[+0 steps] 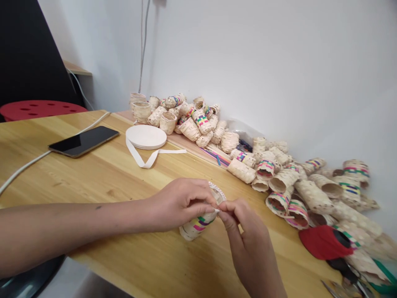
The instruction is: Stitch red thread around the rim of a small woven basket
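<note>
A small woven basket (192, 231) with pink, green, yellow and purple bands is tilted over the wooden table, its mouth turned away to the upper right. White edging with pinkish stitches (219, 189) runs along its rim. My left hand (182, 203) lies across the basket and is closed on it at the rim. The fingers of my right hand (243, 225) pinch together at the near side of the same rim. A tiny white tip, maybe the edging's end, shows between both thumbs; the fingers hide most of it.
A roll of white tape (146, 136) with a loose tail and a phone (84, 140) beside a white cable (25, 167) lie on the table (136, 252). Many woven baskets (189, 129) are heaped along the wall. A red object (324, 243) and scissors (349, 271) lie at right.
</note>
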The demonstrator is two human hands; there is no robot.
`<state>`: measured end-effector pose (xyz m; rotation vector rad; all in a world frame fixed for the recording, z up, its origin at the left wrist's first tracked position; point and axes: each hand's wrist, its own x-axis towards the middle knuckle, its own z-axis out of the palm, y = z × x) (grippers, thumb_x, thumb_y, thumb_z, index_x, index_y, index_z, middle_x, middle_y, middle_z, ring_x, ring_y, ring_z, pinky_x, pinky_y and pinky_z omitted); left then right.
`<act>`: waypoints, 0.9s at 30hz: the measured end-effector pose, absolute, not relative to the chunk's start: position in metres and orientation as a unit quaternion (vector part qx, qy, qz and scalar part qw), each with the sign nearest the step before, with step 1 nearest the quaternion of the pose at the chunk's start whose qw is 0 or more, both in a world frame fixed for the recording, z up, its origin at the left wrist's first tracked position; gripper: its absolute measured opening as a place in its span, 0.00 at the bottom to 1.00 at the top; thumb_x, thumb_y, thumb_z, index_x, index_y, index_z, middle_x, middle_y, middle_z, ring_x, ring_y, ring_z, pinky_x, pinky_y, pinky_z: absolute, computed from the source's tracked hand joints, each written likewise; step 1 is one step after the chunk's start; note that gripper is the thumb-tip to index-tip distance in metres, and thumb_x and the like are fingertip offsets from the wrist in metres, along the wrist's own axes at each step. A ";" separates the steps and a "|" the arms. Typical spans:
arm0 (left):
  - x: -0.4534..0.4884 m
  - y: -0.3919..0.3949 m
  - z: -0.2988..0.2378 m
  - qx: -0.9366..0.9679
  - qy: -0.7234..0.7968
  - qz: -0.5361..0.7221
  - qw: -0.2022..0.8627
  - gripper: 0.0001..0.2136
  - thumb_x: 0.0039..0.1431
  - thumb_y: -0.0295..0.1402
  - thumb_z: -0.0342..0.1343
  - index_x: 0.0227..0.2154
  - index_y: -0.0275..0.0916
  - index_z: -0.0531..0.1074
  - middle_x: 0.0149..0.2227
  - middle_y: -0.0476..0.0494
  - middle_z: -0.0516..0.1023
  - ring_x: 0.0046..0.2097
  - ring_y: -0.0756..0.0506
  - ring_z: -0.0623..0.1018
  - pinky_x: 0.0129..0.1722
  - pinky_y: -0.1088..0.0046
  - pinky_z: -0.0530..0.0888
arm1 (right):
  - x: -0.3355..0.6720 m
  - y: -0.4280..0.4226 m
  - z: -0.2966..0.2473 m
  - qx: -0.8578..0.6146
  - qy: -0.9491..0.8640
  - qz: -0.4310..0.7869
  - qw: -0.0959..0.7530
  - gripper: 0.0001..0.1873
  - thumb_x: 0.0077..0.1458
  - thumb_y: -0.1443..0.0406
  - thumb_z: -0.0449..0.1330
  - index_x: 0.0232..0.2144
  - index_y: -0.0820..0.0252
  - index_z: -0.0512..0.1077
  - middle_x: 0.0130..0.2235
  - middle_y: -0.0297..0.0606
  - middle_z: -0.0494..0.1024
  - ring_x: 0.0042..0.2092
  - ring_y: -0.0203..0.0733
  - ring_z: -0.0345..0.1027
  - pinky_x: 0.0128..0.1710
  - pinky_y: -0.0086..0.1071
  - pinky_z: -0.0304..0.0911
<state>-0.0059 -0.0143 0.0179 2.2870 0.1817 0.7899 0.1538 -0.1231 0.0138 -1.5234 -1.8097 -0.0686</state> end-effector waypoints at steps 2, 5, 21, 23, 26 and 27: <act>-0.006 -0.014 0.017 0.879 0.075 0.305 0.359 0.07 0.62 0.28 0.52 0.30 0.34 0.74 0.31 0.48 0.73 0.35 0.52 0.72 0.36 0.81 0.65 | 0.153 -0.129 0.009 -0.605 -0.685 -0.034 0.405 0.06 0.61 0.66 0.54 0.34 0.55 0.71 0.29 0.32 0.73 0.31 0.36 0.68 0.29 0.26 0.64; -0.006 -0.013 0.016 0.878 0.086 0.301 0.361 0.07 0.61 0.28 0.52 0.30 0.35 0.73 0.31 0.47 0.72 0.35 0.51 0.72 0.35 0.80 0.65 | 0.154 -0.139 0.002 -0.603 -0.671 -0.053 0.428 0.07 0.60 0.67 0.56 0.39 0.55 0.73 0.30 0.31 0.73 0.31 0.34 0.69 0.30 0.24 0.64; -0.007 -0.012 0.018 0.883 0.110 0.295 0.347 0.08 0.62 0.29 0.51 0.28 0.35 0.71 0.31 0.47 0.71 0.36 0.50 0.71 0.35 0.79 0.65 | 0.154 -0.144 -0.008 -0.595 -0.689 -0.051 0.412 0.08 0.59 0.69 0.56 0.40 0.58 0.74 0.26 0.30 0.69 0.27 0.31 0.66 0.28 0.23 0.63; -0.007 -0.012 0.018 0.884 0.111 0.295 0.345 0.08 0.62 0.29 0.51 0.28 0.35 0.72 0.31 0.48 0.71 0.35 0.50 0.71 0.35 0.79 0.65 | 0.154 -0.144 -0.008 -0.596 -0.687 -0.052 0.412 0.08 0.59 0.69 0.56 0.40 0.58 0.74 0.26 0.30 0.69 0.27 0.31 0.66 0.28 0.23 0.63; -0.007 -0.012 0.017 0.885 0.111 0.298 0.340 0.08 0.62 0.28 0.51 0.29 0.35 0.72 0.31 0.48 0.71 0.35 0.51 0.71 0.34 0.79 0.65 | 0.153 -0.145 -0.006 -0.599 -0.686 -0.050 0.411 0.07 0.59 0.69 0.56 0.39 0.58 0.74 0.26 0.30 0.69 0.27 0.31 0.65 0.27 0.22 0.62; -0.007 -0.012 0.017 0.886 0.110 0.300 0.335 0.08 0.62 0.28 0.51 0.29 0.35 0.72 0.31 0.48 0.71 0.35 0.51 0.71 0.34 0.79 0.65 | 0.153 -0.145 -0.005 -0.599 -0.686 -0.051 0.410 0.07 0.59 0.69 0.56 0.39 0.58 0.74 0.26 0.30 0.69 0.26 0.31 0.65 0.27 0.22 0.62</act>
